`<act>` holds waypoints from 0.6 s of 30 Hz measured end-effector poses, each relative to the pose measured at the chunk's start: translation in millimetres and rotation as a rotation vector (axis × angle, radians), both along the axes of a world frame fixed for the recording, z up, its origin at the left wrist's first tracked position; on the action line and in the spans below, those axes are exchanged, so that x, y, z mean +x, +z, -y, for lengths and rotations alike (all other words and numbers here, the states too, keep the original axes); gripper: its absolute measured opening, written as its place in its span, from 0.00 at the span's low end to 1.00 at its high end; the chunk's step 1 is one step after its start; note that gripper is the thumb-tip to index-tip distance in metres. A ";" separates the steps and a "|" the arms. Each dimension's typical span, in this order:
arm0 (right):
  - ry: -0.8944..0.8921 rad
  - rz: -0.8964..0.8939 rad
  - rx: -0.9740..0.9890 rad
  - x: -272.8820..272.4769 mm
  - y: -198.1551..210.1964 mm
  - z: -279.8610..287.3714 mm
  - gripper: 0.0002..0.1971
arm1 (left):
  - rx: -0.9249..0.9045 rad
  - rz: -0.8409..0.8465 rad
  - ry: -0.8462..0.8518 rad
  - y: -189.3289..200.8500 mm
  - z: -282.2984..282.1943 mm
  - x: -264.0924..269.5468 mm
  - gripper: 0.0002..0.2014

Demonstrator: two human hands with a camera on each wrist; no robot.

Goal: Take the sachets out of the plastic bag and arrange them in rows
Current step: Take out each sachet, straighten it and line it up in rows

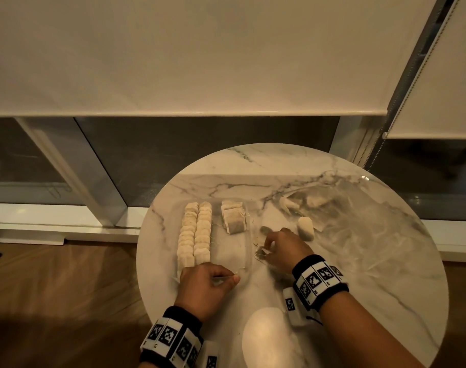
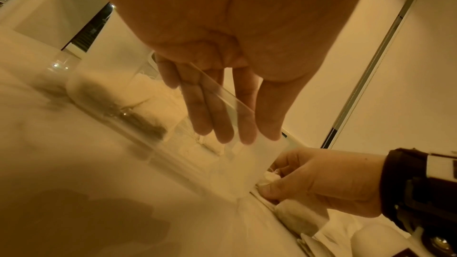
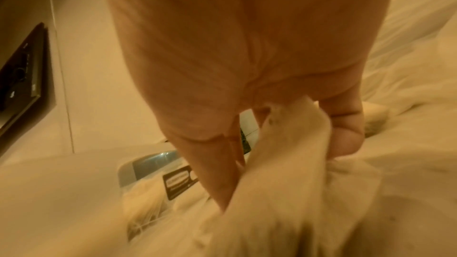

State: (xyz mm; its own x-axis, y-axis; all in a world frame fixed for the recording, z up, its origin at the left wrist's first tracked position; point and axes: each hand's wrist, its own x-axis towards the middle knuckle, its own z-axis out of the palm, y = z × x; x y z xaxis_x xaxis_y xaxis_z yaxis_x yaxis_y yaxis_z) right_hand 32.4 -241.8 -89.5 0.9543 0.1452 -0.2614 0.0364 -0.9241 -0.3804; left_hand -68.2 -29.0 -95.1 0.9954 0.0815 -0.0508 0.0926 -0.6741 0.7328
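Two long rows of pale sachets (image 1: 194,235) lie in a clear plastic container (image 1: 249,251) on the marble table, with a short third stack (image 1: 233,217) beside them. My left hand (image 1: 226,278) pinches the container's near rim; in the left wrist view the fingers (image 2: 222,116) lie along its clear wall (image 2: 153,62). Just right of the container, my right hand (image 1: 269,248) pinches a white sachet (image 3: 291,144) between thumb and fingers. The crumpled clear plastic bag (image 1: 359,221) lies to the right with sachets (image 1: 315,201) inside, and one sachet (image 1: 305,228) sits at its mouth.
The round table (image 1: 279,160) ends close on every side, with wooden floor (image 1: 54,288) to the left. A window frame and roller blind (image 1: 173,62) stand behind it. A bright glare patch (image 1: 269,338) sits near the front edge. A black label (image 3: 178,183) marks the container.
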 end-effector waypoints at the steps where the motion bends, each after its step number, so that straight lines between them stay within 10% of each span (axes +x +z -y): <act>1: -0.013 -0.005 0.042 1.3 0.3 4.0 0.08 | -0.003 0.000 0.002 0.1 0.1 -0.1 0.10; 18: -0.090 0.074 0.490 9.8 32.6 49.8 0.06 | -0.018 -0.020 0.003 3.5 0.2 -0.3 0.10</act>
State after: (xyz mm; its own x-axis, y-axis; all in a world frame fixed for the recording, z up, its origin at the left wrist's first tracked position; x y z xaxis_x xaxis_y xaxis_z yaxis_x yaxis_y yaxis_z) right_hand 42.2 -291.6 -56.9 0.9820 0.1499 -0.1149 0.0074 -0.6385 -0.7696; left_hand -68.5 -29.2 -91.6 0.9939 0.0837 -0.0719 0.1093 -0.6602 0.7431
